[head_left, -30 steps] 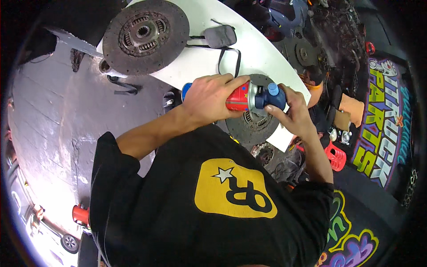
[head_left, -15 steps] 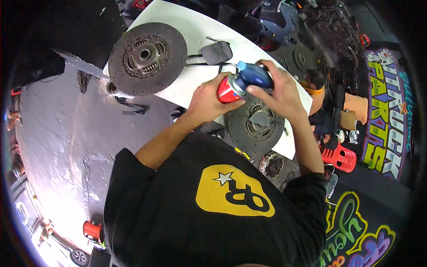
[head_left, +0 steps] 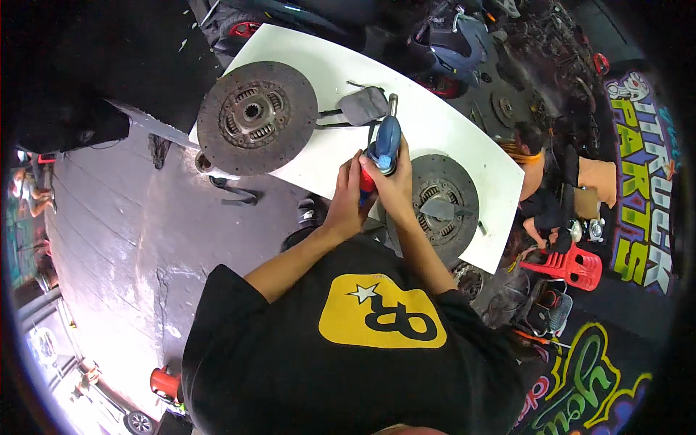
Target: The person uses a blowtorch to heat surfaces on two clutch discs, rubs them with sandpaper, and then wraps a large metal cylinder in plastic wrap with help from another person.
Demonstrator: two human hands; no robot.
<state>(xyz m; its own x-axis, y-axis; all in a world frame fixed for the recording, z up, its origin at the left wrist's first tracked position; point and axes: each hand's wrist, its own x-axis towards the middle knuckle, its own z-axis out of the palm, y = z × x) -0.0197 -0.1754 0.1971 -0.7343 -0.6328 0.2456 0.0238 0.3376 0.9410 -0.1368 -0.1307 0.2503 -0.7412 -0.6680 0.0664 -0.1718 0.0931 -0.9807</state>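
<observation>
A gas torch with a blue head (head_left: 388,143) and a red canister (head_left: 367,179) is held in front of my chest, its metal nozzle pointing away from me. My left hand (head_left: 348,197) wraps round the canister. Closed on the torch from the other side, my right hand (head_left: 396,185) lies just below the blue head. Behind them stretches a white tabletop (head_left: 337,54). On its left rests a large clutch disc (head_left: 257,118). A second clutch disc (head_left: 446,210) lies to the right of my hands, with a grey flat piece (head_left: 437,209) on its middle.
A small grey bag (head_left: 364,106) with straps lies on the table between the discs. Beyond the table stands a motorcycle (head_left: 449,43). At the right, a person (head_left: 531,177) sits low near a red plastic chair (head_left: 569,267).
The torch has turned, so its nozzle now shows pointing away from me. My right hand has come down from the blue head to beside my left hand. The view has shifted slightly.
</observation>
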